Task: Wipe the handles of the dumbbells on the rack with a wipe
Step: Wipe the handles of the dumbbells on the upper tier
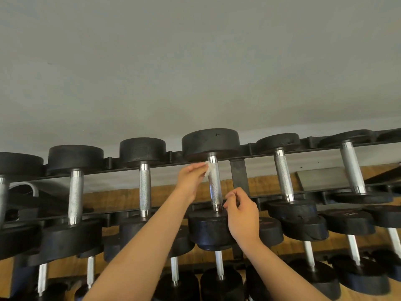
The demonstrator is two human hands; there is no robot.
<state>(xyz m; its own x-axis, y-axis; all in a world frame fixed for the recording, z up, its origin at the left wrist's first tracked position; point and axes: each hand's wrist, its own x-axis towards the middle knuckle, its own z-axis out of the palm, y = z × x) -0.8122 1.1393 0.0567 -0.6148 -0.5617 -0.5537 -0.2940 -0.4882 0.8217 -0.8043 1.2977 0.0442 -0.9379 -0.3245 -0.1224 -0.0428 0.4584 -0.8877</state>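
A black rack carries a top row of black dumbbells with knurled chrome handles. My left hand holds a small white wipe against the upper part of the middle dumbbell's handle. My right hand is at the lower end of the same handle, fingers loosely curled beside it just above the near black weight head. Whether those fingers touch the handle I cannot tell. Neighbouring handles stand to the left and to the right.
A lower row of dumbbells sits under my forearms. A grey wall rises behind the rack. Wooden flooring shows through the rack's gaps.
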